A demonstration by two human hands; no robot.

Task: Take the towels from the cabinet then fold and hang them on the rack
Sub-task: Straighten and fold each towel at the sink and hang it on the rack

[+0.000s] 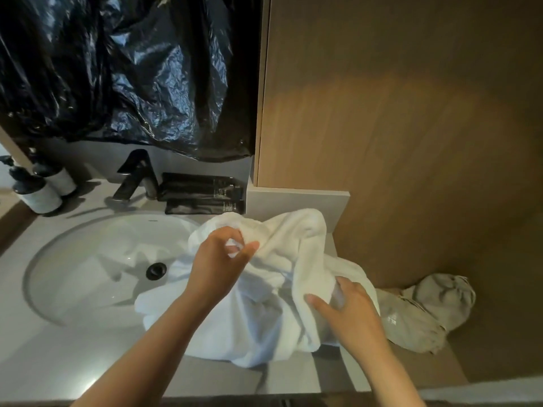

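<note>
A large white towel (264, 312) lies bunched on the counter, spilling over the right rim of the sink (88, 259). My left hand (219, 259) pinches a fold of the towel near its top, fingers curled round the cloth. My right hand (349, 309) holds the towel's right side, with the thumb on top and the fingertips tucked under a hanging fold. No rack or cabinet opening is in view.
A grey crumpled cloth (426, 312) lies to the right on the counter by the wooden wall (411, 113). A black tap (135, 177), black packets (202, 195) and two pump bottles (44, 186) stand behind the sink. Black plastic sheeting (117, 69) covers the mirror area.
</note>
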